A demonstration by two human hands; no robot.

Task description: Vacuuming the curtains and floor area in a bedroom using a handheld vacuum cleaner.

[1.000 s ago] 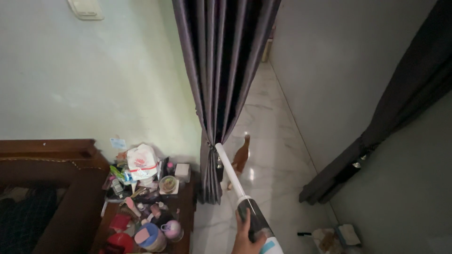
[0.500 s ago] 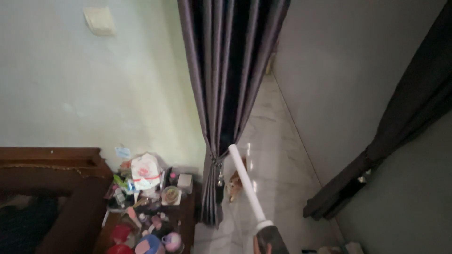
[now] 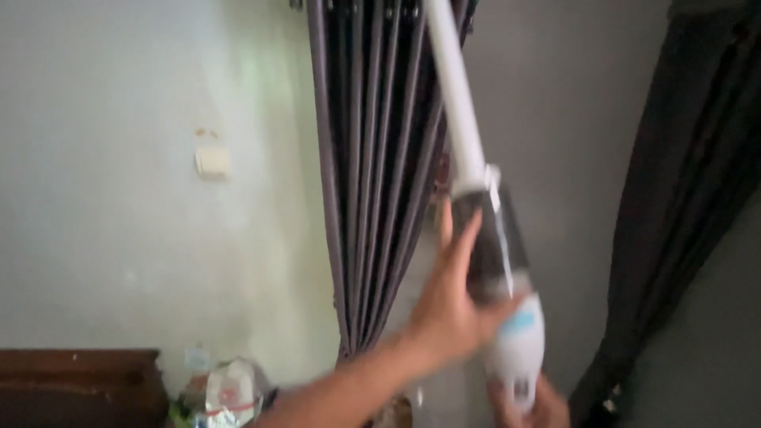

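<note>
- Head view: left hand (image 3: 448,305) comes in from lower left, fingers wrapped round the dark translucent canister of a white handheld stick vacuum with a long white tube (image 3: 498,261); firm hold.
- Right hand (image 3: 535,403) at the bottom edge, gripping the vacuum's white rear body; only part of it in frame, blurred.
- Vacuum is raised, tilted, tube pointing up and slightly left, running in front of the grey-purple pleated curtain (image 3: 372,174) toward its top; tube tip out of frame.
- Curtain hangs by the pale green painted wall (image 3: 119,238); cream wall switch plate (image 3: 212,162) on that wall, well apart from the hands.
- Grey wall right of the curtain; dark curtain (image 3: 697,198) at far right, gathered low down.
- Lower left: dark brown wooden furniture edge (image 3: 75,384).
- Beside it, white plastic bag with red print (image 3: 230,392) amid small clutter, contents too blurred to tell.
</note>
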